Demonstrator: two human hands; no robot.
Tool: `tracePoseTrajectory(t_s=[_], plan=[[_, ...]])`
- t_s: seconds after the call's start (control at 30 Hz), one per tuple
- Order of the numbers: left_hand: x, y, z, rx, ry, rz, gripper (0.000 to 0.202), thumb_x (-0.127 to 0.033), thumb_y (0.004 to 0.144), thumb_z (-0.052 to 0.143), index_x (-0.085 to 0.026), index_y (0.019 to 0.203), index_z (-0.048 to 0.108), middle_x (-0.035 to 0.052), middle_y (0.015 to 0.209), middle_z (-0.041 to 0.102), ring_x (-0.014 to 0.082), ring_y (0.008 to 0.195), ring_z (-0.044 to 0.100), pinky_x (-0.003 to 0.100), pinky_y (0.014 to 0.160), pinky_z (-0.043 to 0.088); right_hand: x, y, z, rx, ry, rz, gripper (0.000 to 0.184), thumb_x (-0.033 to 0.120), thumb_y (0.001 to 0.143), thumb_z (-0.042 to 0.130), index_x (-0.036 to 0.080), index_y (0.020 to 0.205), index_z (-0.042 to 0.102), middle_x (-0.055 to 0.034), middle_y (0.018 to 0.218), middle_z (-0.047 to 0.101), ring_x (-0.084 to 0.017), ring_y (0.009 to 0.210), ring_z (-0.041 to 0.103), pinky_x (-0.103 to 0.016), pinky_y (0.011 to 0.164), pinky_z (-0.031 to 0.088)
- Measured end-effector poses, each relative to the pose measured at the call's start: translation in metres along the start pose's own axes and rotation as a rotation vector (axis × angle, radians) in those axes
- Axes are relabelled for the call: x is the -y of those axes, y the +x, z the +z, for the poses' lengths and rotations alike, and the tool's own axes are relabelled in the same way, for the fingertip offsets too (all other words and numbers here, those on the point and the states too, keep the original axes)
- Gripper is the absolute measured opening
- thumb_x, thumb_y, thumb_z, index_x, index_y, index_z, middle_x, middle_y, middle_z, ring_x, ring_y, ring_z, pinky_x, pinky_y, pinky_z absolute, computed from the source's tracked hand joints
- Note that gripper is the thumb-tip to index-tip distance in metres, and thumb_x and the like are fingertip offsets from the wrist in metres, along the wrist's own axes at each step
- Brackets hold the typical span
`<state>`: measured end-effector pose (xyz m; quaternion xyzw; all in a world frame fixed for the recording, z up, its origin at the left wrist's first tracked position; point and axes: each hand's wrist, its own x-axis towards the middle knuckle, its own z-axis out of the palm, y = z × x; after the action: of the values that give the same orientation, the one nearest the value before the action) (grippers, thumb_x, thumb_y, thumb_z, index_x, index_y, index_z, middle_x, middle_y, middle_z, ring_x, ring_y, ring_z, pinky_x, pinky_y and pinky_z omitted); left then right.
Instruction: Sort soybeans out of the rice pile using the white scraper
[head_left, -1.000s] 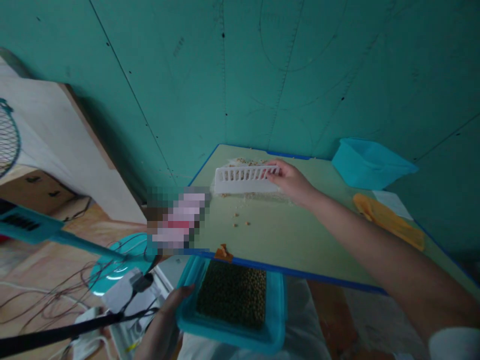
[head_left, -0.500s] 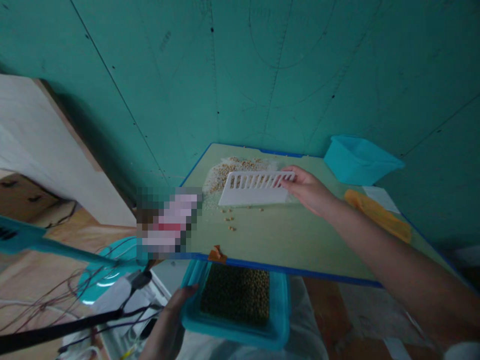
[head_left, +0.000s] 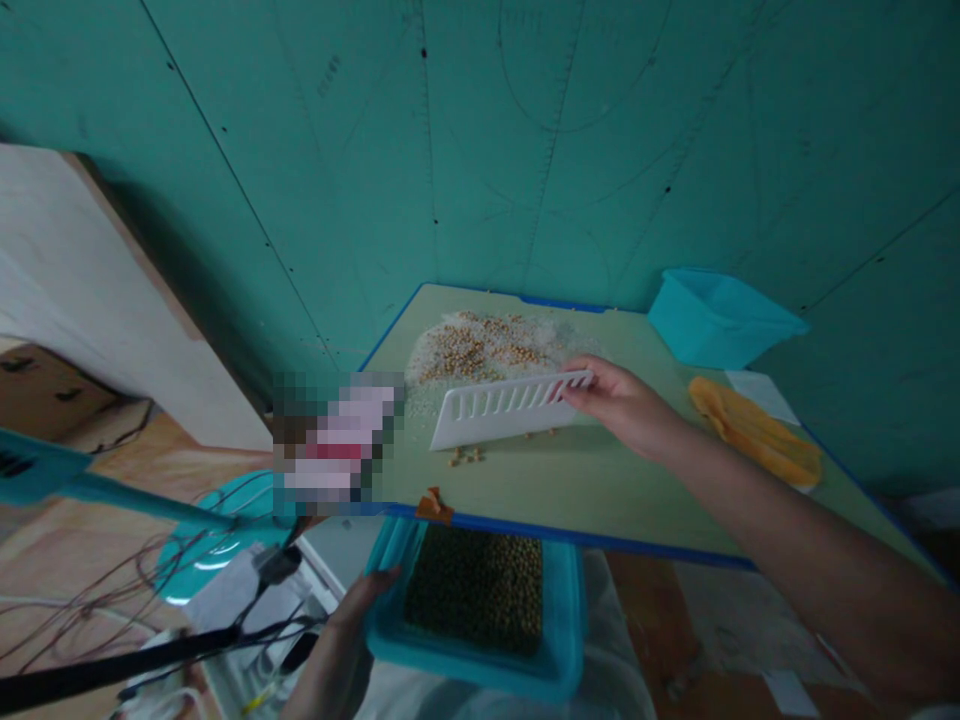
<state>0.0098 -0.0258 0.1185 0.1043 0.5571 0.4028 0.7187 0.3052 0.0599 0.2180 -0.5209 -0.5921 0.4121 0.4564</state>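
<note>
My right hand (head_left: pixel 619 405) grips the right end of a white slotted plastic strip (head_left: pixel 495 412), which stands tilted on edge on the pale green tabletop (head_left: pixel 600 500). Behind the strip lies a spread of tan beans (head_left: pixel 461 350) mixed with small white grains (head_left: pixel 431 350). A few loose beans (head_left: pixel 466 456) sit on the near side of it. Below the table's front edge, my left hand (head_left: pixel 360 610) holds the left rim of a blue plastic tub (head_left: pixel 472 668), its thumb over the rim. Dark green beans (head_left: pixel 450 590) and tan beans fill the tub's bottom.
At the table's back right stands a blue bin (head_left: pixel 712 320), with an orange cloth (head_left: pixel 757 430) nearer me. A blurred pinkish item (head_left: pixel 341 440) is at the left edge. Cables (head_left: pixel 112 610) and a blue stand base (head_left: pixel 217 530) occupy the floor at left.
My right hand has drawn the strip toward me across the table, uncovering more of the beans and white grains behind it. The left hand and tub have stayed nearly in place.
</note>
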Motion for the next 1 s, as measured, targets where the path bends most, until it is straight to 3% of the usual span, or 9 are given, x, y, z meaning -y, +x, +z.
tracePoseTrajectory(t_s=[0.37,0.57,0.77,1.0], plan=[[0.005,0.002,0.005,0.025,0.022,0.03,0.028,-0.02,0.063,0.065,-0.018,0.09,0.07,0.0012,0.076,0.078,0.0306,0.089,0.067,0.036,0.079,0.052,0.005,-0.016,-0.012,-0.034,0.02,-0.012,0.02,0.032,0.066,0.066,0.024,0.083,0.058,0.0012,0.076,0.064,-0.016,0.071,0.059,-0.031,0.068,0.047],[0.007,0.004,0.003,0.033,0.04,0.022,0.029,-0.023,0.061,0.067,-0.016,0.089,0.071,0.0025,0.078,0.078,0.0327,0.086,0.068,0.038,0.073,0.054,0.002,-0.022,-0.056,-0.244,0.092,0.002,0.024,0.036,0.066,0.069,0.024,0.082,0.055,-0.0015,0.082,0.065,-0.02,0.081,0.062,-0.04,0.075,0.049],[0.01,0.013,0.001,0.084,0.07,0.015,0.027,-0.023,0.064,0.066,-0.015,0.089,0.071,0.0022,0.076,0.078,0.0322,0.086,0.068,0.038,0.072,0.054,-0.02,-0.036,-0.096,-0.348,0.152,0.199,0.017,0.024,0.066,0.066,0.023,0.082,0.058,-0.0054,0.085,0.067,-0.023,0.079,0.064,-0.043,0.075,0.051],[0.01,0.011,0.008,0.115,0.065,-0.001,0.026,-0.023,0.064,0.066,-0.017,0.088,0.072,0.0012,0.076,0.078,0.0316,0.088,0.067,0.037,0.074,0.053,-0.028,-0.047,-0.089,-0.367,0.265,0.306,0.015,0.017,0.068,0.062,0.021,0.081,0.059,-0.0036,0.08,0.067,-0.02,0.074,0.064,-0.038,0.074,0.051]])
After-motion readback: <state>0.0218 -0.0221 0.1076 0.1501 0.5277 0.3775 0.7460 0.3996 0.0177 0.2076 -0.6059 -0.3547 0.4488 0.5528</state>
